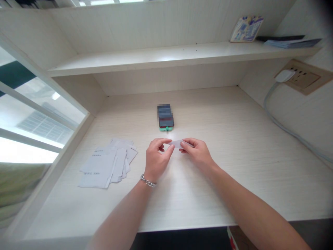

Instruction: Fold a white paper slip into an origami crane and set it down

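A small folded piece of white paper (176,143) is held between my two hands, just above the desk. My left hand (159,152), with a silver chain bracelet (148,181) at the wrist, pinches its left tip between thumb and index finger. From the other side, my right hand (197,152) grips the right end, its thumb on top and fingers curled beneath. Beyond the hands lies a phone (165,116) with a green lower edge; its screen is blurred out. Left of my left hand, several white paper sheets (100,166) with lines of print lie in a loose, overlapping pile.
The pale wooden desk (249,184) has a shelf (145,64) above its back. On that shelf stand a colourful packet (246,29) and flat booklets (291,43). A grey cable (278,123) hangs from the wall socket (305,77) at right. A barred opening (39,104) borders the left side.
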Demonstrator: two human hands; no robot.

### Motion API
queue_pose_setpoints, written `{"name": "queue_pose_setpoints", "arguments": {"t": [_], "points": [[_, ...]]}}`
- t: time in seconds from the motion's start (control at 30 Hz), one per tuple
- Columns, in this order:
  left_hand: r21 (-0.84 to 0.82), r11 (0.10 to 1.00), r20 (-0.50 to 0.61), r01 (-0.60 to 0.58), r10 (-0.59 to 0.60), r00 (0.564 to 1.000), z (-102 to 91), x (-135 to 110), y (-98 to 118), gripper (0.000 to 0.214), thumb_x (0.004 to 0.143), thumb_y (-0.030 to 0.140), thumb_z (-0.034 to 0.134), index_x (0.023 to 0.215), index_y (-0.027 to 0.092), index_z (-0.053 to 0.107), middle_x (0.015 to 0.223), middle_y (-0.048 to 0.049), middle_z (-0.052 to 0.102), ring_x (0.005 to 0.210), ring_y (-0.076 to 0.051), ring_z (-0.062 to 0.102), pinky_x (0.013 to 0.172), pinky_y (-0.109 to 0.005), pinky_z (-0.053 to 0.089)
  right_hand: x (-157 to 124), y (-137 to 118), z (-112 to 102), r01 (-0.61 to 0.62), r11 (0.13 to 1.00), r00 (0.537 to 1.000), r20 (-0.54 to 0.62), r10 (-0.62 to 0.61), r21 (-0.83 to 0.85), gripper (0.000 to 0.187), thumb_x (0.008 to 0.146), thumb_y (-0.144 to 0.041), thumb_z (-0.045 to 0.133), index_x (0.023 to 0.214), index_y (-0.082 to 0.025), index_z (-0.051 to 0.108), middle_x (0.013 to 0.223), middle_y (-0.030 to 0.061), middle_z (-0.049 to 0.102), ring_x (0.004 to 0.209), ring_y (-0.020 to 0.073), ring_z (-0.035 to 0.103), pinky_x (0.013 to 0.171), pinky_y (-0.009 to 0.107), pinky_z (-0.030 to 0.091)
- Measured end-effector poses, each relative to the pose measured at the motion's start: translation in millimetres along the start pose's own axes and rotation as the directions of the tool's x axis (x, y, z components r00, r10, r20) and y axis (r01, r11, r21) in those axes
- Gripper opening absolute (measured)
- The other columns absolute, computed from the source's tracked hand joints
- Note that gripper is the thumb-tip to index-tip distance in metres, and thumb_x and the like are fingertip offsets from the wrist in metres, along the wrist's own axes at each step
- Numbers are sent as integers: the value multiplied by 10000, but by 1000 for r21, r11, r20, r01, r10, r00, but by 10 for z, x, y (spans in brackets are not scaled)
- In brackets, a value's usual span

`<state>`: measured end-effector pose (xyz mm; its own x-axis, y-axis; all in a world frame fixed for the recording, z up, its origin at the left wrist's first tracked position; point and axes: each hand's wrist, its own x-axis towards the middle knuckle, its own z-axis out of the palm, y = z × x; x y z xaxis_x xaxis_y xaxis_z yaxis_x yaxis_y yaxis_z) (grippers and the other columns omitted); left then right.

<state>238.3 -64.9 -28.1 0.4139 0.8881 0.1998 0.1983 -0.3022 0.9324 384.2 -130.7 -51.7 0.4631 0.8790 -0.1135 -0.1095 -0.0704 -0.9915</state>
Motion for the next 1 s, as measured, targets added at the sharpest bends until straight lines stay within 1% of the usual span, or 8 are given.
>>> {"name": "queue_pose_setpoints", "arguments": {"t": [0.07, 0.17, 0.23, 0.33, 0.47, 0.57, 0.83, 1.0], "points": [[-76, 996, 22, 38, -37, 999, -26, 34, -8, 242, 695, 300, 674, 915, 200, 679, 960, -64, 660, 820, -156, 598, 715, -255, 495, -5, -5, 1, -15, 1000, 1000, 25, 14, 12, 284, 681, -407, 683, 820, -159, 678, 773, 45, 671, 651, 169, 640, 650, 317, 537], [-180, 974, 181, 141, -108, 977, -25, 55, -22, 272, 691, 317, 678, 921, 171, 682, 969, -81, 673, 848, -180, 622, 733, -270, 503, -26, -13, 20, -17, 1000, 997, 81, 15, 18, 279, 674, -402, 687, 810, -158, 680, 768, 37, 665, 639, 157, 632, 653, 318, 540], [-180, 970, 235, 165, -120, 964, -11, 53, -33, 259, 695, 321, 675, 896, 159, 688, 928, -83, 686, 840, -189, 633, 741, -279, 503, -40, -25, 29, -16, 1000, 992, 128, 16, 4, 280, 684, -400, 677, 815, -153, 682, 770, 41, 666, 637, 150, 625, 645, 313, 538], [-182, 968, 241, 175, -129, 962, 2, 45, -52, 227, 694, 316, 674, 846, 148, 691, 862, -80, 698, 806, -188, 640, 731, -281, 506, -54, -50, 28, -2, 999, 986, 166, 7, -34, 278, 691, -388, 667, 828, -147, 684, 785, 55, 674, 660, 157, 624, 641, 310, 529], [-194, 958, 265, 211, -156, 952, -6, 47, -69, 206, 677, 298, 679, 810, 142, 695, 826, -80, 699, 748, -174, 635, 661, -259, 504, -64, -79, 15, 63, 994, 990, 135, -50, -91, 241, 672, -336, 678, 831, -156, 689, 804, 62, 687, 724, 177, 624, 668, 311, 513], [-208, 950, 297, 231, -163, 941, -18, 49, -69, 191, 672, 279, 677, 796, 134, 688, 791, -75, 693, 689, -155, 623, 609, -244, 493, -74, -103, 10, 57, 994, 989, 145, -43, -95, 205, 665, -310, 676, 799, -155, 694, 770, 59, 688, 697, 175, 621, 644, 309, 511], [-270, 939, 297, 216, -132, 946, -30, 43, -24, 66, 661, 166, 647, 715, 142, 678, 655, -26, 648, 591, -111, 565, 545, -213, 449, -116, -155, 32, -63, 994, 986, 160, 48, 89, 145, 592, -233, 722, 723, -172, 711, 651, 30, 681, 608, 152, 621, 567, 285, 507], [-267, 951, 268, 156, -82, 960, -32, 27, -12, 59, 674, 153, 630, 711, 155, 676, 699, -28, 661, 628, -122, 581, 582, -226, 468, -111, -131, 24, -108, 981, 981, 176, 79, 160, 181, 575, -238, 752, 741, -176, 712, 664, 27, 679, 607, 147, 619, 564, 279, 506]]}}
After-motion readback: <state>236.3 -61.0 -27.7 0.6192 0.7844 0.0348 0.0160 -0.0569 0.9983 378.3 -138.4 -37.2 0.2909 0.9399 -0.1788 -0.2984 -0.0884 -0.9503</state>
